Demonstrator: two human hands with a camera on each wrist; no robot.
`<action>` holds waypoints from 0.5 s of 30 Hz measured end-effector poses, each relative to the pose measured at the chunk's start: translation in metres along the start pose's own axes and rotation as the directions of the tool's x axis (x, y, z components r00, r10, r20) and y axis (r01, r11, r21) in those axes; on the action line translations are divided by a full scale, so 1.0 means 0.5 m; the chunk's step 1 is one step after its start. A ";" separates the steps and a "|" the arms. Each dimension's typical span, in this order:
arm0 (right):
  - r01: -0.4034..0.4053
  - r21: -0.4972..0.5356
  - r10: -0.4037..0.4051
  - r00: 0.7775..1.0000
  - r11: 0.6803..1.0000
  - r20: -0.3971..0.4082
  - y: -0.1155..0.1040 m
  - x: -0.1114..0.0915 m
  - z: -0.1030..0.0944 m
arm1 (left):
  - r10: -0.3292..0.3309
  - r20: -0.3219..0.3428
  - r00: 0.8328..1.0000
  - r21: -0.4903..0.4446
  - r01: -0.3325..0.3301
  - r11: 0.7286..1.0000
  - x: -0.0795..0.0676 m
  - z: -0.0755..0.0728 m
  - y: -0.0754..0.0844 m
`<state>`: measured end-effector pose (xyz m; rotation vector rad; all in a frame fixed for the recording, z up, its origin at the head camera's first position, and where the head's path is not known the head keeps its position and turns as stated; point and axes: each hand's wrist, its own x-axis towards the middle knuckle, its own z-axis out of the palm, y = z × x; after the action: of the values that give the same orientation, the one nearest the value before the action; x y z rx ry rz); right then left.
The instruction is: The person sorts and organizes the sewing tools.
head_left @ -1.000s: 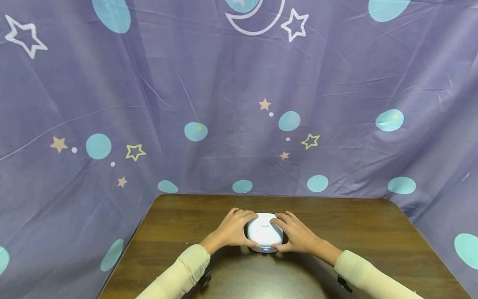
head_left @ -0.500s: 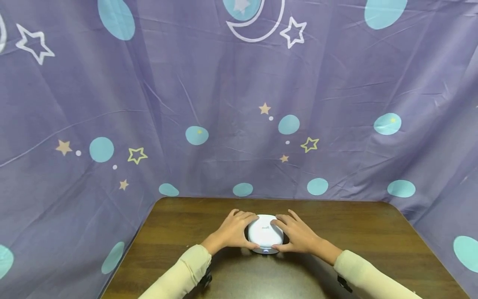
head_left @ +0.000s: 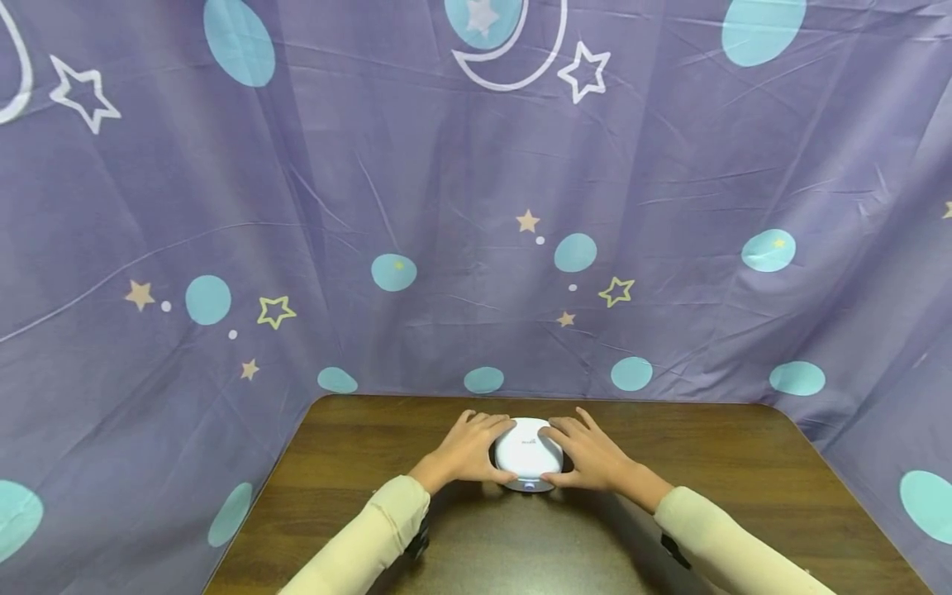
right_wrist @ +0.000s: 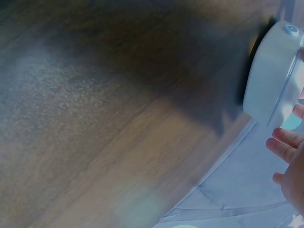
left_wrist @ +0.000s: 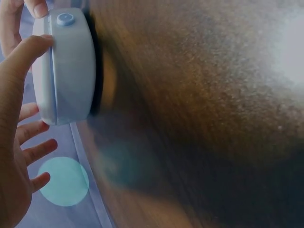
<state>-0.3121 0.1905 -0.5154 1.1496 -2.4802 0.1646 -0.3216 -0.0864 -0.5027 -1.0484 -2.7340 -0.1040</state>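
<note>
A white rounded case (head_left: pixel 529 457) with small lettering on top is at mid-table, between both hands. My left hand (head_left: pixel 470 450) grips its left side, thumb at the front edge and fingers around the side toward the back. From the other side my right hand (head_left: pixel 586 454) holds it the same way. In the left wrist view, the left thumb presses by the seam of the case (left_wrist: pixel 73 76), close to a round button (left_wrist: pixel 66 19); some fingers spread free. The right wrist view shows the case (right_wrist: pixel 270 71) with a dark strip under its base.
The brown wooden table (head_left: pixel 357 496) has rounded far corners. A purple curtain (head_left: pixel 461 165) with stars, moons and teal spots hangs behind it and along both sides. Dark wrist devices (head_left: pixel 419 541) sit under the cream sleeves.
The case and both hands have shifted slightly away from the person, toward the far table edge. The head view has tilted up a little. Both hands keep their hold.
</note>
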 end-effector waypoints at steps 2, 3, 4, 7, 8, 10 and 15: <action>-0.002 0.005 0.002 1.000 1.000 -0.008 0.004 0.003 0.001 | -0.005 -0.001 1.000 -0.004 0.005 1.000 0.004 0.001 -0.002; -0.001 0.008 0.001 1.000 1.000 -0.013 0.006 0.003 0.003 | -0.007 0.000 1.000 -0.008 0.007 1.000 0.006 0.002 -0.003; 0.002 0.011 -0.001 1.000 1.000 -0.019 0.008 0.004 0.004 | -0.009 0.003 1.000 -0.010 0.009 1.000 0.007 0.002 -0.004; 0.002 0.016 -0.002 1.000 1.000 -0.029 0.011 0.004 0.008 | -0.013 0.010 1.000 -0.015 0.013 1.000 0.010 0.004 -0.005; 0.002 0.016 -0.001 1.000 1.000 -0.029 0.011 0.005 0.009 | -0.012 0.008 1.000 -0.014 0.012 1.000 0.010 0.005 -0.005; -0.003 0.023 0.004 1.000 1.000 -0.024 0.012 0.005 0.009 | -0.012 0.009 1.000 -0.012 0.012 1.000 0.011 0.006 -0.006; -0.031 0.050 0.032 0.999 0.998 -0.030 0.008 0.009 -0.005 | -0.014 -0.008 1.000 -0.025 0.014 1.000 0.008 -0.001 -0.005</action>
<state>-0.3172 0.1908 -0.5110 1.1201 -2.4810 0.2524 -0.3264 -0.0857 -0.5015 -1.0336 -2.7399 -0.1442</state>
